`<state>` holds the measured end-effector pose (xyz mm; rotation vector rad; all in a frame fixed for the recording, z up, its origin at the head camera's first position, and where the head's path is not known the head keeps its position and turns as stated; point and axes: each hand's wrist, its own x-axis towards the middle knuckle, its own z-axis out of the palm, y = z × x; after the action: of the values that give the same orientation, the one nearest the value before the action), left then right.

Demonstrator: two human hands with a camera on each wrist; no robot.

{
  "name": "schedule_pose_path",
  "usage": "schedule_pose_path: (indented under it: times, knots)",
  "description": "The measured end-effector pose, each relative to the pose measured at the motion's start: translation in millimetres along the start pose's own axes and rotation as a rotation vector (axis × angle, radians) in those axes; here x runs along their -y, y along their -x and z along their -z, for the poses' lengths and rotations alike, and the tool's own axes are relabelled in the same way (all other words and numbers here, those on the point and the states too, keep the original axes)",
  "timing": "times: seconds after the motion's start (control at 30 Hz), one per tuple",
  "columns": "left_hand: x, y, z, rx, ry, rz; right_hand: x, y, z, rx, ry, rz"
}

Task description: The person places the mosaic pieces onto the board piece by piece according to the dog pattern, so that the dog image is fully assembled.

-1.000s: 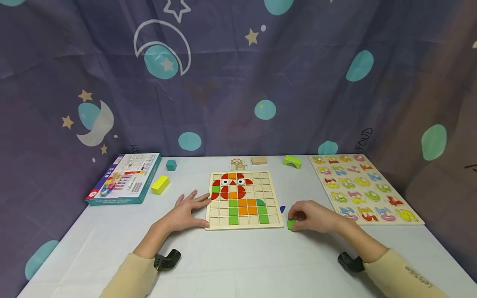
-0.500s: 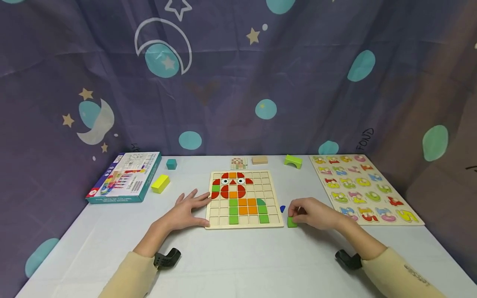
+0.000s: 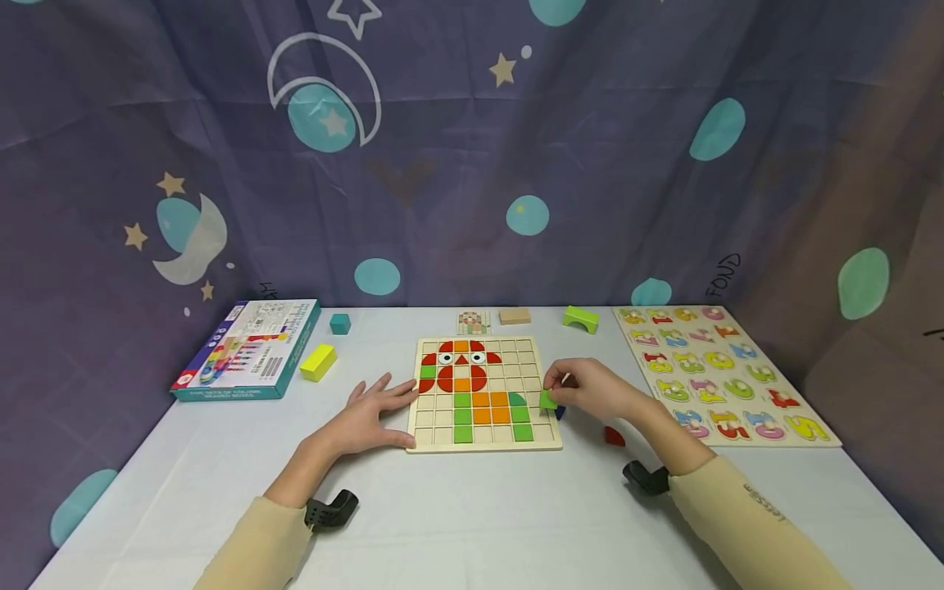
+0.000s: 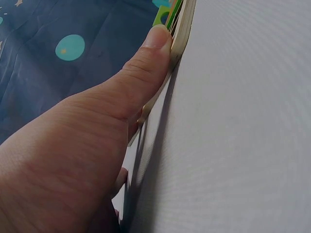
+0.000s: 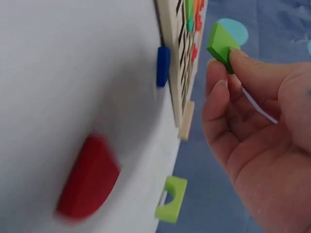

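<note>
A wooden grid board (image 3: 435,440) lies mid-table, partly filled with red, orange and green tiles and two eye tiles. My right hand (image 3: 593,388) pinches a green square tile (image 5: 222,46) between thumb and fingertips, lifted over the board's right edge. Fingers spread, my left hand (image 3: 369,421) rests along the board's left edge; in the left wrist view its thumb (image 4: 146,65) touches the board's side. A blue piece (image 5: 163,67) lies against the board's right side, under the right hand. Near the right wrist is a red quarter-round tile (image 3: 614,436).
A small pattern card (image 3: 473,322), a plain wood block (image 3: 514,315) and a green arch block (image 3: 580,319) stand behind the board. At right lies a number puzzle (image 3: 737,426). At left are a box (image 3: 251,352), a yellow block (image 3: 318,363) and a teal cube (image 3: 340,324).
My right hand has picked the green tile up off the table and carried it left and away from me to the board's right edge. The red tile has come into view. My left hand stays put.
</note>
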<state>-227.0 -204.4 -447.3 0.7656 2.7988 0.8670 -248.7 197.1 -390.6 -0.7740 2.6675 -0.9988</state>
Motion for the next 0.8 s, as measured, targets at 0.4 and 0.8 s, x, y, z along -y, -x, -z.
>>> schedule_pose_path:
  times: [0.4, 0.8]
  knots:
    - [-0.1, -0.2, -0.4, 0.000, -0.003, -0.001, 13, -58.0, -12, -0.005, 0.021, -0.030]
    - [0.9, 1.2, -1.0, -0.002, -0.002, 0.008, 17, -98.2, -22, -0.007, 0.054, -0.091]
